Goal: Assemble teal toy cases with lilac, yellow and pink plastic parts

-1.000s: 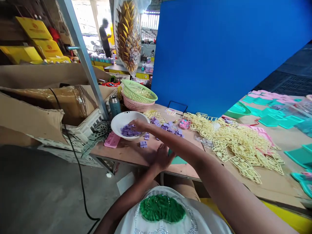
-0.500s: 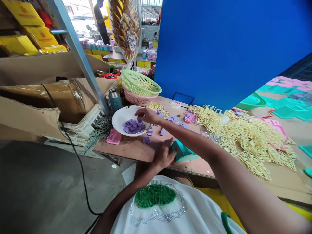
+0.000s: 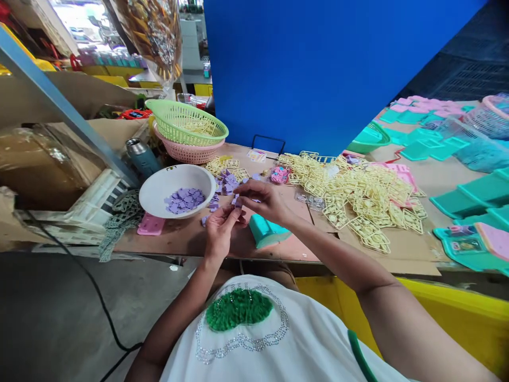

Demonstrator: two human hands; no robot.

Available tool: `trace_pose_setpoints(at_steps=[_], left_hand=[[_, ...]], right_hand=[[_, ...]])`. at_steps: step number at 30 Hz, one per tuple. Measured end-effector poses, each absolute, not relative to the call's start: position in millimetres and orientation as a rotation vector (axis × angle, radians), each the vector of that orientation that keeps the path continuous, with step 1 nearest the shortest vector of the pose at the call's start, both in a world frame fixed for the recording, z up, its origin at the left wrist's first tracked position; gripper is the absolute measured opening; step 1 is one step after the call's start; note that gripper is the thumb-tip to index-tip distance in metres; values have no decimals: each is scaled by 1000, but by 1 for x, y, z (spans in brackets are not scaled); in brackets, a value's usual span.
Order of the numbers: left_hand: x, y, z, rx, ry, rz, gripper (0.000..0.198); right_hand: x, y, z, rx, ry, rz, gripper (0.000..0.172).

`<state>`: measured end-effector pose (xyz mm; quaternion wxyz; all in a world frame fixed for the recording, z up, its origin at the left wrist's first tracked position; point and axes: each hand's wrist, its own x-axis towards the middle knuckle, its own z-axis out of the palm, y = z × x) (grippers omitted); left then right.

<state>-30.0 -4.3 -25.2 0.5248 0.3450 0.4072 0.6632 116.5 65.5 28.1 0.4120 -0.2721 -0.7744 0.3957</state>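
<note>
My left hand [image 3: 222, 229] and my right hand [image 3: 265, 200] meet over the table, fingertips pinched around a small purple plastic piece [image 3: 238, 202]. Fingers partly cover it, so its exact shape is hidden. Just behind them lie loose purple pieces [image 3: 227, 181]. To the left stands a white bowl [image 3: 150, 192] with many more purple pieces [image 3: 185, 200] in it. A turquoise plastic part [image 3: 267, 231] rests on the table below my right wrist, touched by neither hand.
Pale yellow plastic frames [image 3: 358, 196] are heaped on the right. Green [image 3: 186, 119] and pink [image 3: 191, 153] baskets are stacked behind the bowl, near a flask [image 3: 142, 157]. A blue panel [image 3: 302, 74] rises at the back. Turquoise trays [image 3: 473, 196] lie far right.
My right hand has come back from above the bowl to my left hand. The left has left the turquoise part and lifted, and both now pinch a purple piece. The view has swung right.
</note>
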Motion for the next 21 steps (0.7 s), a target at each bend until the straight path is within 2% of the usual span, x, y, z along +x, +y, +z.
trace_pose_setpoints(at_steps=[5, 11, 17, 21], left_hand=[[-20, 2, -17, 1081, 1078, 1487, 37], [-12, 6, 2, 1633, 1156, 1333, 17], [-3, 8, -3, 1075, 981, 1179, 42], [-1, 11, -6, 857, 899, 1190, 42]], right_hand=[[160, 53, 30, -611, -2115, 779, 24], [194, 45, 32, -691, -2168, 731, 32], [207, 47, 30, -562, -2110, 742, 29], [203, 47, 25, -494, -2068, 714, 27]])
